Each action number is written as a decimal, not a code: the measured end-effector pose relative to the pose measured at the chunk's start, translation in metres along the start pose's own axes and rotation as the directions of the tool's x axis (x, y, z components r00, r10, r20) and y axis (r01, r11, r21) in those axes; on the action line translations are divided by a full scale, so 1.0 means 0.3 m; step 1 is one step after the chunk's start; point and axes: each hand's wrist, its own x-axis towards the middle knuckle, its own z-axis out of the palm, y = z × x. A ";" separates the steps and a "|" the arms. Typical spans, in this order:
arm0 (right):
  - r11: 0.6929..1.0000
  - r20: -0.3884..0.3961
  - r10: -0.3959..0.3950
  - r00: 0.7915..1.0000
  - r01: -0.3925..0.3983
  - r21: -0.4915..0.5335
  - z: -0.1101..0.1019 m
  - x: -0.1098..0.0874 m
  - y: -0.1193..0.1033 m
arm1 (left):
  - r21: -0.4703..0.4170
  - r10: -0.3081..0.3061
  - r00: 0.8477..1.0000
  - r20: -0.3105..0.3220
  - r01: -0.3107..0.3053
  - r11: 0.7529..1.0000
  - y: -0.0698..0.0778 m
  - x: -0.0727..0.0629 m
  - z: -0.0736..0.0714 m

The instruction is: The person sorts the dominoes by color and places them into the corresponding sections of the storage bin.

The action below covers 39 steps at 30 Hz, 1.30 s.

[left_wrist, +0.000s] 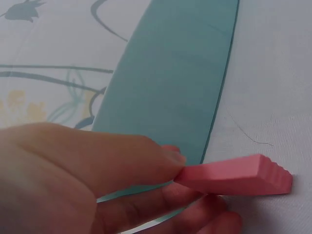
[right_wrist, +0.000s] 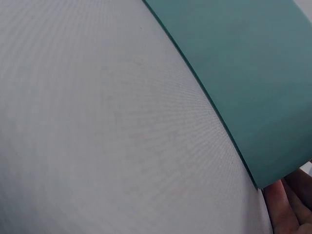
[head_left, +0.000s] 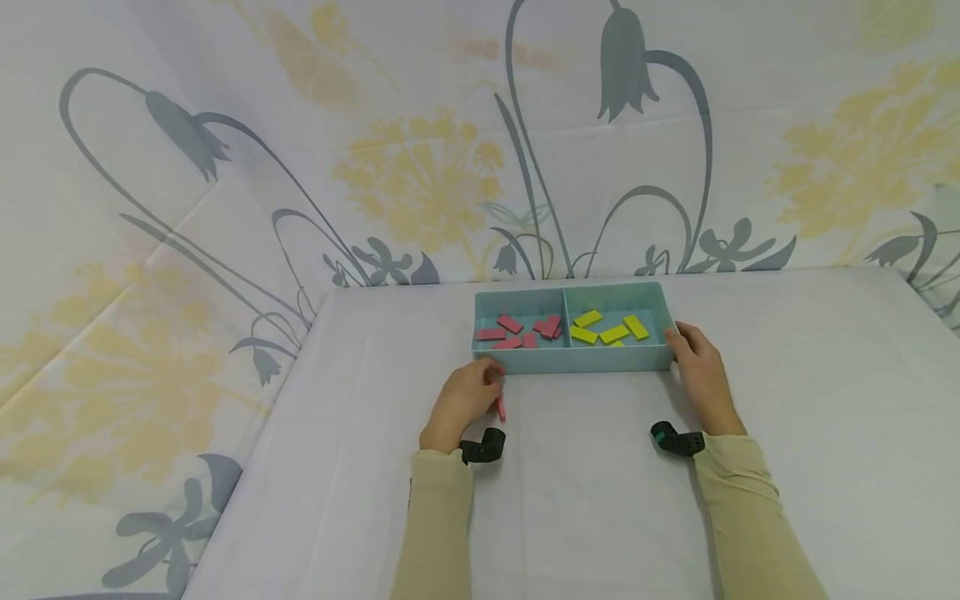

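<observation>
My left hand point(head_left: 462, 402) is just in front of the left end of a light teal two-compartment box point(head_left: 585, 360). Between its thumb and fingers it pinches a small pink block point(left_wrist: 224, 176), whose far end looks stepped or ridged in the left wrist view. That end reaches down to the white cloth. At the box's right end, my right hand point(head_left: 703, 377) grips the corner, thumb by the rim and fingers along the outer side. In the right wrist view only some fingers point(right_wrist: 280, 207) show beyond the box corner.
Several pink blocks point(head_left: 511, 324) lie in the box's left compartment, and several yellow blocks point(head_left: 614, 334) in the right one. A white cloth point(head_left: 585, 483) covers the table. Behind it hangs a flower-patterned curtain point(head_left: 465, 100). Each wrist wears a black camera mount point(head_left: 491, 446).
</observation>
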 end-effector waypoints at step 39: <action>1.000 0.011 0.024 1.000 -0.024 0.011 -0.001 0.001 -0.001 | -0.100 0.065 0.992 0.105 -0.055 0.994 0.032 -0.009 -0.020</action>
